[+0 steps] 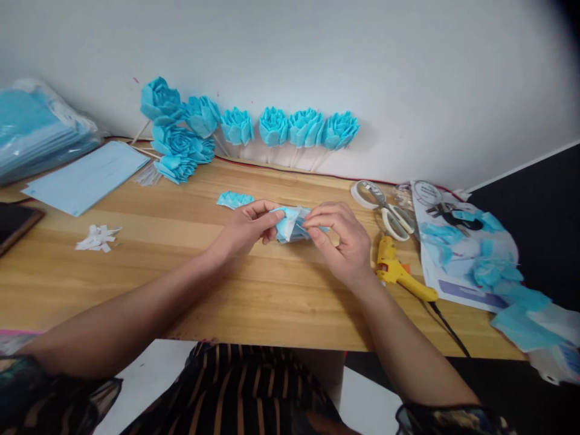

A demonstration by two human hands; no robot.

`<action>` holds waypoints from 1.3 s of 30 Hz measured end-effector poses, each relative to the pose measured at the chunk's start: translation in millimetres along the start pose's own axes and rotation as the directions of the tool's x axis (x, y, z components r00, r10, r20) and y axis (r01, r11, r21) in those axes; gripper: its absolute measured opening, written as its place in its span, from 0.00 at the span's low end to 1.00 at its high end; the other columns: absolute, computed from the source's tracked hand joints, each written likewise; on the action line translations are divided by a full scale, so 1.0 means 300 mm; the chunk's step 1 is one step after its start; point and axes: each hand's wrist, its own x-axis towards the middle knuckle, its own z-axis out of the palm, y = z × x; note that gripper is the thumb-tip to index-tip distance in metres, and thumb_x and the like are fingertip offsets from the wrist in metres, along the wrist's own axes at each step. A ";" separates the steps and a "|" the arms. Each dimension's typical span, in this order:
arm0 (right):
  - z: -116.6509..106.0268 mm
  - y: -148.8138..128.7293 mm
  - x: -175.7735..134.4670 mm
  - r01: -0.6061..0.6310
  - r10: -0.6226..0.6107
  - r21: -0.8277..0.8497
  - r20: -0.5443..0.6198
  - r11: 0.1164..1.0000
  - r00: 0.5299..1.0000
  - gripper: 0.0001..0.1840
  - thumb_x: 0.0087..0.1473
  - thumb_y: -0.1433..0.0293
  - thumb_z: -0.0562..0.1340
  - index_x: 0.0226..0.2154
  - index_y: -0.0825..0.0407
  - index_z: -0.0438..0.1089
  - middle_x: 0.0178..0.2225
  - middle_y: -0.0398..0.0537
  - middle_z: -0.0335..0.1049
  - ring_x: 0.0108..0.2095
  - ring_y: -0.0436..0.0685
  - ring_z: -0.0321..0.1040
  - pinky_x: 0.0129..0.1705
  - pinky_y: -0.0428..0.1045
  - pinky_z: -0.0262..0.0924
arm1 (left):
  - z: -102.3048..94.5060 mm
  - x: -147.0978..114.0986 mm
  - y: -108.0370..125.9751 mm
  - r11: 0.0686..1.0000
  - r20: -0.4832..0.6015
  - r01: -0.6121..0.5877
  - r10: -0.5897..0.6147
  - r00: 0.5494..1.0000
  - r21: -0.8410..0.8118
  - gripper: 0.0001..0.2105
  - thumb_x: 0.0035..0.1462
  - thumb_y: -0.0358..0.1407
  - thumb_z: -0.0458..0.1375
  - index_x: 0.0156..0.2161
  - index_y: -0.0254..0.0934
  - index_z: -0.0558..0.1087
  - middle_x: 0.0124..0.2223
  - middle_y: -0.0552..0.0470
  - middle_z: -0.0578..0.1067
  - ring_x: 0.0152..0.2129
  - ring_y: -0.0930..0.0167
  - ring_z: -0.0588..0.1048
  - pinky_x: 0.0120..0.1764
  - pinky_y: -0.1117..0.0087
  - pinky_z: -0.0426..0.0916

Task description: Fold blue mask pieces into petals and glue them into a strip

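Near the middle of the table, my left hand (251, 226) pinches a small piece of light blue and white petal material (287, 225) between thumb and fingers. From the other side my right hand (338, 238) closes its thumb and forefinger at the right edge of the same piece, where a thin, clear or whitish part shows. More blue material lies just under and behind it, partly hidden by my fingers. A blue pleated petal strip (234, 199) rests on the table behind my left hand.
Several blue flowers on sticks (273, 127) lean against the wall. At right lie a yellow glue gun (399, 272), scissors (397, 222), a tape roll (367, 194) and blue scraps (493, 272). Blue sheets (88, 175), white strips (97, 237) and a dark phone-like object (18, 223) are at left.
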 end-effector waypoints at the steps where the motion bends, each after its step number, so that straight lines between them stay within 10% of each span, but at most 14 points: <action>1: 0.002 0.002 0.000 0.038 -0.038 -0.040 -0.006 0.998 0.999 0.09 0.61 0.73 0.60 0.41 0.43 0.72 0.41 0.48 0.76 0.44 0.60 0.72 0.48 0.61 0.66 | 0.000 0.001 0.000 1.000 -0.003 -0.007 0.007 1.000 -0.011 0.13 0.49 0.41 0.70 0.32 0.34 0.74 0.21 0.57 0.72 0.16 0.79 0.66 0.21 0.77 0.59; 7: 0.019 0.016 -0.003 0.196 -0.190 -0.197 0.050 0.961 0.981 0.23 0.56 0.73 0.66 0.53 0.39 0.67 0.55 0.50 0.69 0.58 0.66 0.65 0.58 0.67 0.60 | -0.004 0.004 -0.010 0.999 0.039 -0.030 0.032 0.999 -0.045 0.13 0.51 0.42 0.69 0.34 0.33 0.75 0.22 0.57 0.71 0.16 0.79 0.66 0.21 0.77 0.59; 27: 0.045 0.021 -0.011 0.175 -0.166 -0.173 0.068 0.969 0.984 0.08 0.57 0.73 0.64 0.38 0.43 0.74 0.53 0.49 0.70 0.56 0.65 0.65 0.58 0.67 0.61 | 0.003 -0.003 -0.011 0.987 0.031 -0.141 0.139 0.990 0.079 0.15 0.49 0.46 0.70 0.30 0.35 0.76 0.26 0.56 0.73 0.22 0.78 0.67 0.28 0.75 0.64; 39: 0.059 0.007 -0.026 -0.195 0.195 0.022 0.008 0.981 0.981 0.32 0.55 0.68 0.66 0.61 0.43 0.59 0.56 0.53 0.70 0.56 0.63 0.67 0.55 0.63 0.65 | 0.006 -0.010 -0.010 0.980 0.038 -0.149 0.146 0.989 0.132 0.12 0.52 0.42 0.66 0.32 0.35 0.75 0.25 0.56 0.71 0.22 0.77 0.66 0.28 0.74 0.64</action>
